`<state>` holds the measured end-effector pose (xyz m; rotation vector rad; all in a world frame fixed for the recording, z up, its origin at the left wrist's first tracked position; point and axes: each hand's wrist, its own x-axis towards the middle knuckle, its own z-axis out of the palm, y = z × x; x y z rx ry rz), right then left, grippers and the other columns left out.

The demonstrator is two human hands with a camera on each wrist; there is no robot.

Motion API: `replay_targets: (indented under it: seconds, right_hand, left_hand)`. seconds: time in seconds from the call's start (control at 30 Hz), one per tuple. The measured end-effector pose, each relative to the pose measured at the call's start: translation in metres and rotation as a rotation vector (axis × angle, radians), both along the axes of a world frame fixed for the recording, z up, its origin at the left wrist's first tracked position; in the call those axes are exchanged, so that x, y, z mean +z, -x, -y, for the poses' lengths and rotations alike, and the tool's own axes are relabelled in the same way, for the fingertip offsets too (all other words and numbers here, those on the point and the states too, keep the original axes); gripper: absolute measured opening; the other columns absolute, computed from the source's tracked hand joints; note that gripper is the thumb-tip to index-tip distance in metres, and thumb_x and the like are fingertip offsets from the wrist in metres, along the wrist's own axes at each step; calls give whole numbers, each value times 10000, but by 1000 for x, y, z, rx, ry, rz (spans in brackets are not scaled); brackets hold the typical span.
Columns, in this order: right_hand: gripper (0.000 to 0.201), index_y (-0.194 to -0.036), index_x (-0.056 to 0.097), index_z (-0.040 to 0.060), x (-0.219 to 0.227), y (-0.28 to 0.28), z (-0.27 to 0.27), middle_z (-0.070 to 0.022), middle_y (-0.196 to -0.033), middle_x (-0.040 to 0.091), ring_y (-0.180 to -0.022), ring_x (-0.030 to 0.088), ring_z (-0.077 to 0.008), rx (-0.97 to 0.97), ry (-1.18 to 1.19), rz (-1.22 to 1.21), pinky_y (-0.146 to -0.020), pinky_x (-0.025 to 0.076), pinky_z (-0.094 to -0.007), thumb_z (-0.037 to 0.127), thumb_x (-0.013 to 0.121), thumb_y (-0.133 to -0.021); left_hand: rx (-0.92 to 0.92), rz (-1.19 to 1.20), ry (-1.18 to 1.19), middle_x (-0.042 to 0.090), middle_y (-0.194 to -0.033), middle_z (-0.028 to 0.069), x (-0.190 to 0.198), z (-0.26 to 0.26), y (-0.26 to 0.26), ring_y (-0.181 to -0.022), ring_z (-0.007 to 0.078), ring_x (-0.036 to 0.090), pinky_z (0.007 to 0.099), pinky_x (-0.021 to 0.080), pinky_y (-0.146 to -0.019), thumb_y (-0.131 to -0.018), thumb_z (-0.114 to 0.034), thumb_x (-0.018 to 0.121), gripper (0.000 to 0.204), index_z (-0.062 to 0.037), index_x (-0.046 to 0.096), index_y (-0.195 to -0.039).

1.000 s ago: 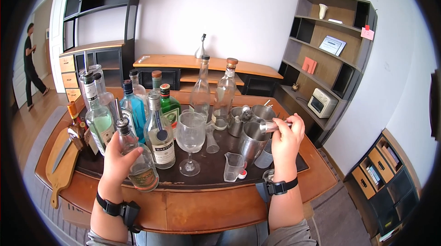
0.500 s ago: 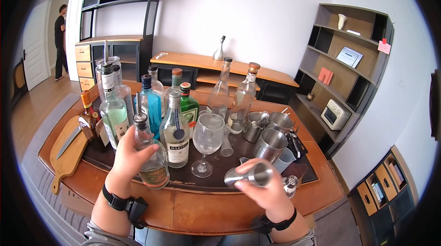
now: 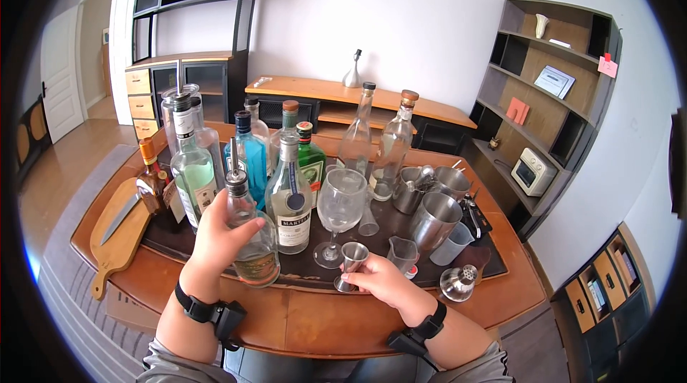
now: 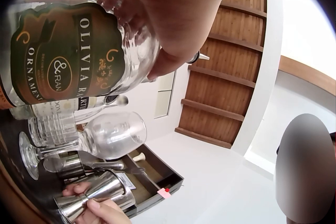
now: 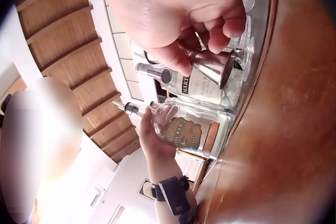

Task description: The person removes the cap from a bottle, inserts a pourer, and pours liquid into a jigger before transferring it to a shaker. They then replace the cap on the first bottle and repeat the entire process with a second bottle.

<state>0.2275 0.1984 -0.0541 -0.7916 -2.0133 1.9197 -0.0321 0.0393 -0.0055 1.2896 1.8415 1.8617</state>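
My left hand (image 3: pixel 216 243) grips a clear bottle (image 3: pixel 259 258) with a metal pourer and a dark label reading OLIVIA (image 4: pixel 68 50), near the table's front edge. My right hand (image 3: pixel 386 281) pinches a steel double-ended jigger (image 3: pixel 353 257) by its middle, upright in the head view, low over the front edge. In the right wrist view the jigger (image 5: pixel 212 67) is between thumb and fingers. The stemmed glass (image 3: pixel 339 200) stands just behind it, left of my right hand. Whether the jigger touches the table, I cannot tell.
Several bottles (image 3: pixel 292 204) crowd behind my left hand. Steel cups (image 3: pixel 435 222), a small clear pitcher (image 3: pixel 402 254) and a strainer top (image 3: pixel 459 283) stand to the right. A knife (image 3: pixel 120 219) lies on a wooden board (image 3: pixel 114 247) at left.
My right hand has brought the jigger from the steel cups leftward to the front of the glass and turned it upright. The left hand keeps its grip. The person by the doorway is out of view.
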Motion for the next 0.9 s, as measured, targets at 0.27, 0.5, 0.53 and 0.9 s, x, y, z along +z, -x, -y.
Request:
replay_targets:
  seconds: [0.27,0.5,0.53,0.9]
  right_hand:
    - [199,-1107,637,79,-21,4,-9,29,-955,642,-776,548,-47,17,-52,-135,-635,430,-221,157,694,-933]
    - [205,-1123,628,73,-11,3,-4,21,-943,638,-698,536,-55,-14,-29,-48,-601,446,-227,159,675,-944]
    - [202,-1123,628,72,-9,2,-4,19,-943,638,-686,534,-57,-20,-27,-46,-596,448,-227,161,672,-946]
    - [267,-1198,591,64,-12,4,-5,22,-975,606,-700,527,-56,-7,-110,8,-606,462,-234,177,654,-963]
  left_hand:
    - [12,13,31,636,-1016,73,1,1,0,-915,137,610,303,512,-804,-773,-121,824,480,-12,551,-1152]
    - [93,-10,3,660,-991,89,-5,0,4,-923,162,635,320,518,-815,-769,-114,823,467,-9,566,-1145]
    - [122,-31,-7,664,-984,91,-6,0,4,-918,169,640,324,518,-816,-766,-117,825,464,-8,568,-1137]
    - [347,-266,-55,677,-989,82,-9,-3,1,-932,153,635,309,513,-826,-762,-30,802,420,-2,563,-1106]
